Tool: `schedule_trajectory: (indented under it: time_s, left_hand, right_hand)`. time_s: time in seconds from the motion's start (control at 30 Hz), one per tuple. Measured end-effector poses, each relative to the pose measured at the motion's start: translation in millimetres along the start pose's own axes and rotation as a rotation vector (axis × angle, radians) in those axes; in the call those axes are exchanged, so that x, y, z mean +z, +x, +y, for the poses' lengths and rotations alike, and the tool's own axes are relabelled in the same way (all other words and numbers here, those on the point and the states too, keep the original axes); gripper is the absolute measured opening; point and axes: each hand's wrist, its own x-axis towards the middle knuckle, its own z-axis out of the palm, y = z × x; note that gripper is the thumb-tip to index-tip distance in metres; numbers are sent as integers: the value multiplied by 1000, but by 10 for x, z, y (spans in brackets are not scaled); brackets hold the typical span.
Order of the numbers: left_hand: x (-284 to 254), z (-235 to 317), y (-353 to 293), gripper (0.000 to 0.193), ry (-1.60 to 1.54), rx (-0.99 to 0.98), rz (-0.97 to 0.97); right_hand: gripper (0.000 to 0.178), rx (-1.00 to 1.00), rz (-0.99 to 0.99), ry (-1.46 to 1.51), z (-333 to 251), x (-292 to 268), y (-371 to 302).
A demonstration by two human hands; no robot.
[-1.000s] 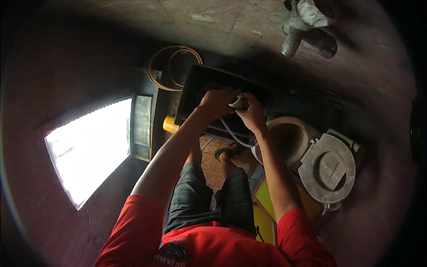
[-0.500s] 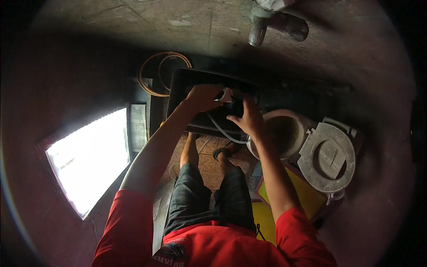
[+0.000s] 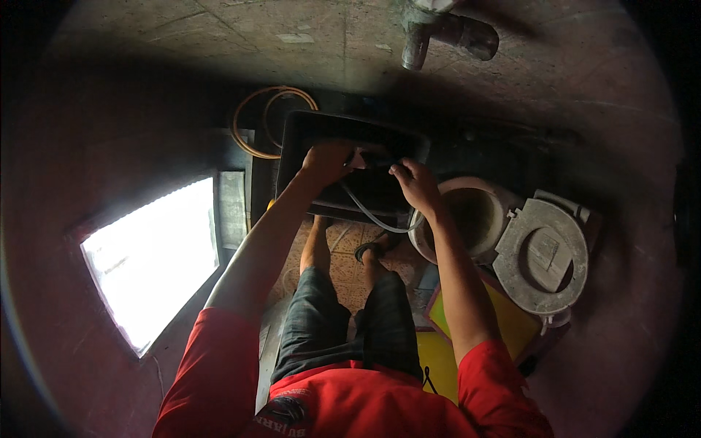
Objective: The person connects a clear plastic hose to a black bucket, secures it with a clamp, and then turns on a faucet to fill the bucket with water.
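Note:
A dark rectangular tub (image 3: 292,157) stands before me, its inside mostly in shadow. Over its left part, my left hand (image 3: 327,163) is closed, fingers curled beside a small pale pinkish piece (image 3: 358,158); what it grips is too dark to name. At the tub's right side, my right hand (image 3: 419,187) has its thumb and fingers drawn together. A dark shape lies against those fingertips, but its kind cannot be made out. A pale grey hose (image 3: 369,212) curves from inside the tub over its near rim, passing below my right hand.
Right of the tub sits a round pale vessel (image 3: 431,244), with a grey toilet-seat-shaped piece (image 3: 515,259) beyond it. A coiled orange hose (image 3: 235,135) hangs at the far left. Yellow panels (image 3: 436,358) lie by my right leg. A pipe fitting (image 3: 416,47) projects at the top.
My right hand has turned, and its thumb, spread before, is now drawn in to the fingers. My left hand stays over the tub's left part. The view has shifted slightly.

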Motion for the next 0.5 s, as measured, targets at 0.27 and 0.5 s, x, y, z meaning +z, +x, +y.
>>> schedule_trajectory:
  time_s: [0.27,0.5]
  left_hand:
    - [-106,29,4,17,127,-318,-148]
    - [-408,-284,64,24,76,-288,-274]
  right_hand:
    - [27,105,-20,242,-23,71,-30]
    - [25,52,14,-18,-135,140,137]
